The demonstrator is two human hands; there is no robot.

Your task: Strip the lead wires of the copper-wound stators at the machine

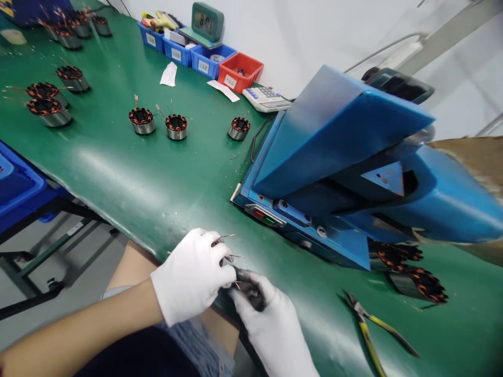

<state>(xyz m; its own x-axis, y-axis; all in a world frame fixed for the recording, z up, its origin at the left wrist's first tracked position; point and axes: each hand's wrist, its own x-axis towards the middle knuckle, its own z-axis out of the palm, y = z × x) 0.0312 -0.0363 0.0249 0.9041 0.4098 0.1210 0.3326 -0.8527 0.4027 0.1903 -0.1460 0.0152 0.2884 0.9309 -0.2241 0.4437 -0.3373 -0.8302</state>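
Gloved hands meet at the table (157,183) edge: the left hand (192,275) pinches thin wires (226,246), the right hand (275,324) grips a dark coil (247,285). I think it is best to hold the coil still and tug softly. Pliers (369,324) lie near

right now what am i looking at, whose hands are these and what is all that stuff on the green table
No robot: a camera on a person's head looks down at their hands. The white-gloved left hand and white-gloved right hand grip a small dark coil with copper wire ends at the edge of the green-covered workbench. On it stand round metal coils wound with copper wire, a blue metal machine, yellow-handled pliers, and at the back blue and red plastic bins, a green digital clock and a white calculator.
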